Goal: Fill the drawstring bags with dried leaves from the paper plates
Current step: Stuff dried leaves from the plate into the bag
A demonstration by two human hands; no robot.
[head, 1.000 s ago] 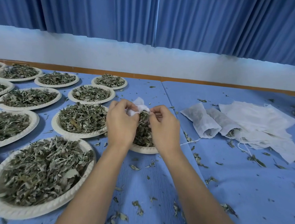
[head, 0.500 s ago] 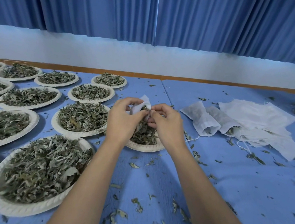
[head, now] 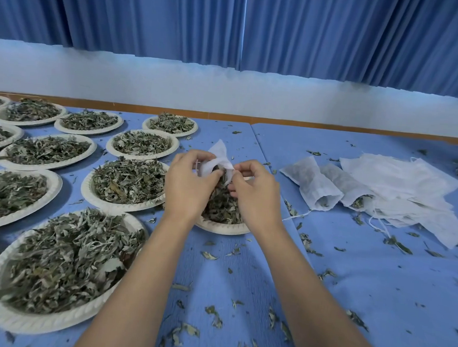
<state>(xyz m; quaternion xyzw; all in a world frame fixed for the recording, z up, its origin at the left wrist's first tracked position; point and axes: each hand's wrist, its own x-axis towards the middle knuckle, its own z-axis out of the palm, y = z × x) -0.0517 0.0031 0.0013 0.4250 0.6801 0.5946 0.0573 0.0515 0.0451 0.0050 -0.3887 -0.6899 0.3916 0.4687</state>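
Higher now, bag (head: 218,160) rim pinched by hands (head: 189,189) (head: 257,196).

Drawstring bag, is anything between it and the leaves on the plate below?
Nothing visible does. The left hand and right hand pinch the drawstring bag directly over the paper plate, with dried leaves at its mouth.

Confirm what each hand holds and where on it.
One white drawstring bag, pinched by both: left hand on its left side, right hand on its right, above a paper plate.
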